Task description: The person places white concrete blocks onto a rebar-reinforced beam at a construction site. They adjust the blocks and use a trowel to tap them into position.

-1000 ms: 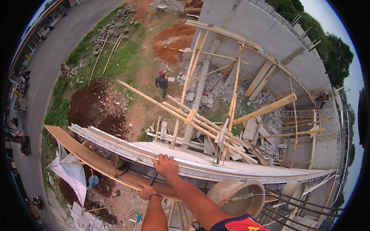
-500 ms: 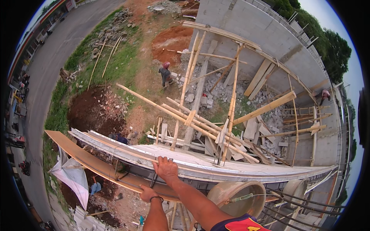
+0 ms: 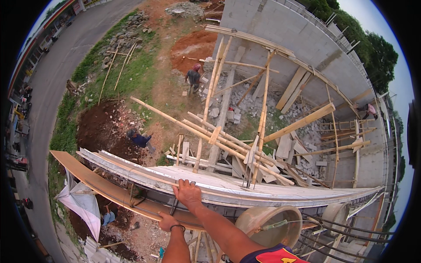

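Observation:
My left hand (image 3: 168, 222), with a dark band on its wrist, grips the near edge of a long brown plywood board (image 3: 103, 184). Farther up, my right hand (image 3: 188, 194) has its fingers bent over the timber edge of a long white-topped beam form (image 3: 144, 174); a ring shows on one finger. Board and form run side by side, with a gap between them where dark metal bars cross. Both palms are hidden. Right of my right forearm stands a big round tub (image 3: 263, 221) with greyish liquid and a light-handled tool in it.
Bamboo poles (image 3: 210, 133) cross beyond the form, high above rubble. A second tub (image 3: 335, 214) and dark rods (image 3: 351, 231) lie to the right. A pale sheet (image 3: 83, 206) hangs at left. Co-workers are below: one in red headgear (image 3: 193, 78), one in dark blue (image 3: 140, 139).
Both my hands keep their places. The co-worker in dark blue has come out from behind the form. The one in red headgear has moved slightly right and farther off.

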The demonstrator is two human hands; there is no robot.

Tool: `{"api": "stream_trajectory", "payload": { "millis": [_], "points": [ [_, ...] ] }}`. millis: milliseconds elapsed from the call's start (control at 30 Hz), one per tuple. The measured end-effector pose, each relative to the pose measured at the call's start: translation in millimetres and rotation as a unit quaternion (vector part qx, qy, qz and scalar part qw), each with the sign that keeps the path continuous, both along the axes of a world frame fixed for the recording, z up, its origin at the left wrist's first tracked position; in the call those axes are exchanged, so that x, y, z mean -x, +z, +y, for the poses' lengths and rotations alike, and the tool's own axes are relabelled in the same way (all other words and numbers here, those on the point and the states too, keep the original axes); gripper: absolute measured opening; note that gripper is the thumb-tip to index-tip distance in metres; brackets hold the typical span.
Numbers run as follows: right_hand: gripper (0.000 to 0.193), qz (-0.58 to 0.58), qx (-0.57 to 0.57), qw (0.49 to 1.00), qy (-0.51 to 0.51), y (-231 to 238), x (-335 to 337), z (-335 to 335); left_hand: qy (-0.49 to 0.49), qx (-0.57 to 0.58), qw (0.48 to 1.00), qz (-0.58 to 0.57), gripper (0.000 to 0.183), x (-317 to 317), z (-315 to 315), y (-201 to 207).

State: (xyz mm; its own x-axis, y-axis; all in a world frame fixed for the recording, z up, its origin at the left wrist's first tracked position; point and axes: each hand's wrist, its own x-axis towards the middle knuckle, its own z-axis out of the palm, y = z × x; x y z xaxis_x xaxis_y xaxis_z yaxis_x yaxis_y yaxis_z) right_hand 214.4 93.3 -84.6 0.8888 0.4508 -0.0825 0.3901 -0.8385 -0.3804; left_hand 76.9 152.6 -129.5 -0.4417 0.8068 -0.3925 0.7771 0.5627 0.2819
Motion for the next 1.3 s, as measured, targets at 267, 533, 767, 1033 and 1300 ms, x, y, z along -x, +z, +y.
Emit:
{"api": "stream_trajectory", "payload": {
  "millis": [267, 533, 767, 1033, 1300],
  "points": [
    [0.039, 0.0, 0.002, 1.0, 0.003, -3.0, 0.0, -0.1, 0.031, 0.004, 0.999, -0.029, 0.069, -5.7, -1.8, 8.7],
    [0.039, 0.0, -0.006, 1.0, -0.002, -1.5, 0.3, -0.5, 0.032, 0.014, 0.999, -0.034, 0.071, -3.7, -1.7, 6.6],
    [0.039, -0.004, -0.007, 1.0, -0.001, -3.3, 0.4, -1.7, 0.014, 0.019, 0.999, -0.023, 0.072, -4.5, -2.3, 10.2],
    [0.039, -0.011, -0.013, 1.0, -0.002, -1.9, 1.1, -0.2, 0.011, 0.01, 1.0, -0.024, 0.072, -0.2, 0.4, 3.7],
    [0.039, -0.005, -0.009, 1.0, -0.002, -1.3, 1.6, -0.6, 0.01, 0.026, 1.0, -0.013, 0.07, 4.5, 1.5, -4.9]
  ]
}}
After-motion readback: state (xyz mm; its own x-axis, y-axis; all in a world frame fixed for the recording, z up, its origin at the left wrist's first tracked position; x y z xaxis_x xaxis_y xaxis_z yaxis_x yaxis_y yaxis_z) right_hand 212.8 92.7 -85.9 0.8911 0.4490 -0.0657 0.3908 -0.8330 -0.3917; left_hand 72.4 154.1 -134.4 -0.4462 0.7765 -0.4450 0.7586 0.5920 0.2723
